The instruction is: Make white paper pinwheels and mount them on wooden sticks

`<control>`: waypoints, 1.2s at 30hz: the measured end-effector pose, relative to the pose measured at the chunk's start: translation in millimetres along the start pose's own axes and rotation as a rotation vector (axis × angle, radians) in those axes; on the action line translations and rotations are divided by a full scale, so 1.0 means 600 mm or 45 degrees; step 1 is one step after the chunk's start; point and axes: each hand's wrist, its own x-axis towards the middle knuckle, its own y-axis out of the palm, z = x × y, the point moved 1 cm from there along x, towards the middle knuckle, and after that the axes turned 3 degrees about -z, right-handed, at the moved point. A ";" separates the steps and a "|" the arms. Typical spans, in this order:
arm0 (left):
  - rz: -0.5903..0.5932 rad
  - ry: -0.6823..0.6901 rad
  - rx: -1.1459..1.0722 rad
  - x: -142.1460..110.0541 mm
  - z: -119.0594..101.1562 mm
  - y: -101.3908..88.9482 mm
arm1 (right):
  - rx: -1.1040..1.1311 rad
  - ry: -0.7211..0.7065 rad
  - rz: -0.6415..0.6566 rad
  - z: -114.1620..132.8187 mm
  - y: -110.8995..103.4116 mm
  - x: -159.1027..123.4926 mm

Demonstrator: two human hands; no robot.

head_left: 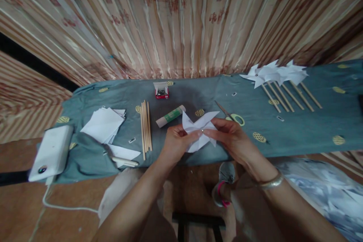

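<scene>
A white paper pinwheel [200,122] with folded blades is held between both hands above the front edge of the table. My left hand [177,141] is closed on its left side, thumb pressed towards the centre. From the right, my right hand [229,136] pinches it, thumb at the middle beside a small shiny pin head [202,131]. The undersides of the fingers are hidden behind the paper. Just beyond my left hand lies a green and white glue stick [170,116]. Scissors [236,118] with pale green handles rest by my right hand.
Several wooden sticks [146,130] lie left of my hands, near a stack of white paper [103,124]. A small red box of pins [162,91] stands open at the back. Finished pinwheels [276,73] on sticks lie back right. A white device [52,151] with a cable sits far left.
</scene>
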 end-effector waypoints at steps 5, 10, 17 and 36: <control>-0.016 -0.046 0.011 0.002 0.008 -0.001 | -0.048 -0.020 -0.046 -0.005 -0.006 0.006; -0.015 -0.057 0.020 0.006 0.017 -0.004 | -0.074 -0.012 -0.065 -0.016 -0.008 0.012; -0.043 -0.021 0.036 0.009 0.021 -0.006 | -0.121 0.002 -0.089 -0.025 -0.009 0.017; -0.049 0.114 0.105 0.017 0.020 -0.008 | -0.275 -0.064 -0.138 -0.034 -0.009 0.027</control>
